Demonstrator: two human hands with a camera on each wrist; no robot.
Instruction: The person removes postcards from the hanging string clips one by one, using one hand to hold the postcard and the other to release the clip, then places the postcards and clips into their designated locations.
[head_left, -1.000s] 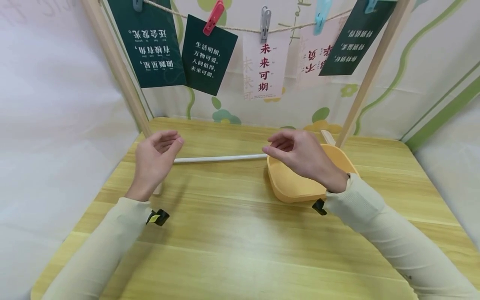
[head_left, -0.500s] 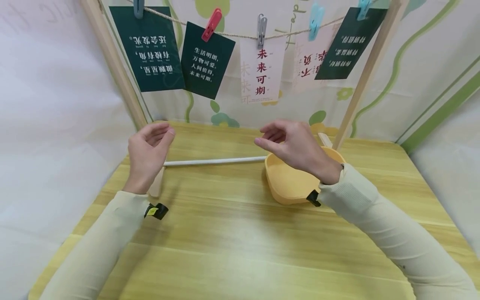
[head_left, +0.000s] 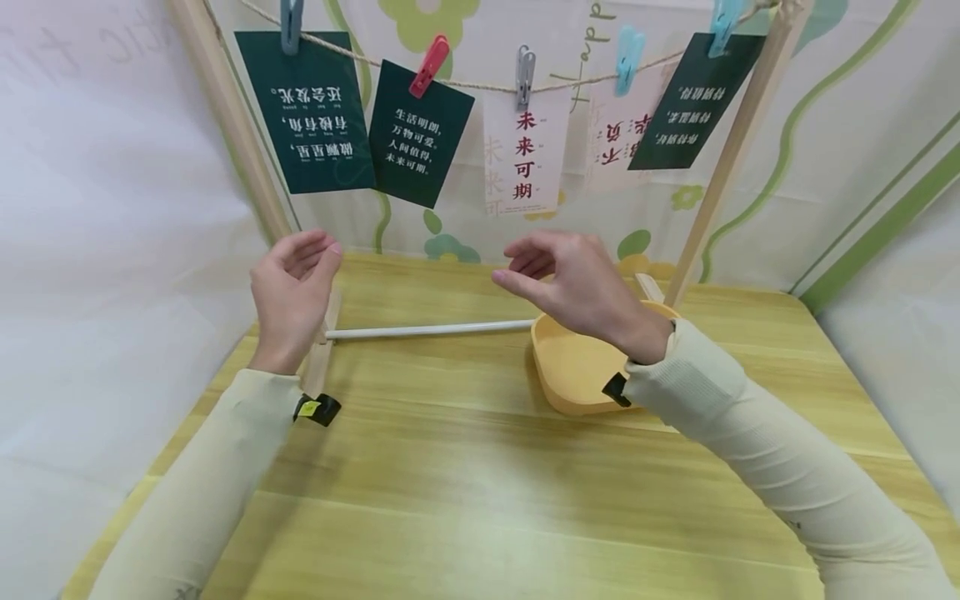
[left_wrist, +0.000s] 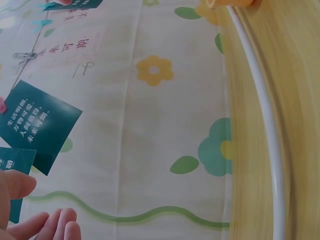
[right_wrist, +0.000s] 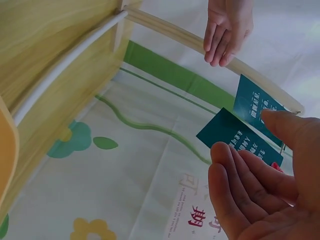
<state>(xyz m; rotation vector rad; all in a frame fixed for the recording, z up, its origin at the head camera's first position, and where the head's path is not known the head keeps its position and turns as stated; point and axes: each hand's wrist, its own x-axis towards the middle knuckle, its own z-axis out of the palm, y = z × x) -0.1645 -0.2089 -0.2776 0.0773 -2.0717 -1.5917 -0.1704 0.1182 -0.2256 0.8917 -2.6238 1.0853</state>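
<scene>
Several cards hang from a twine line (head_left: 480, 86), each under a clothespin. From the left come a dark green card (head_left: 311, 125) with a grey-blue clothespin (head_left: 292, 25), a second green card (head_left: 417, 137) with a red clothespin (head_left: 430, 65), a white card (head_left: 522, 158) with a grey clothespin (head_left: 525, 77), a pinkish card (head_left: 609, 150) and another green card (head_left: 686, 108) with blue clothespins. My left hand (head_left: 291, 292) hovers by the left post, fingers loosely bent, holding nothing. My right hand (head_left: 573, 287) hovers above the yellow tray (head_left: 577, 375), loosely bent and holding nothing.
Wooden posts (head_left: 738, 158) hold the line at both sides. A white rod (head_left: 431, 330) runs low between the post feet, partly hidden by the tray. A patterned cloth (head_left: 457, 225) hangs behind the wooden table (head_left: 465, 475).
Both hands have shifted slightly up and left in the head view. The whole scene has slid down a little, showing more of the line. Nothing was taken hold of.
</scene>
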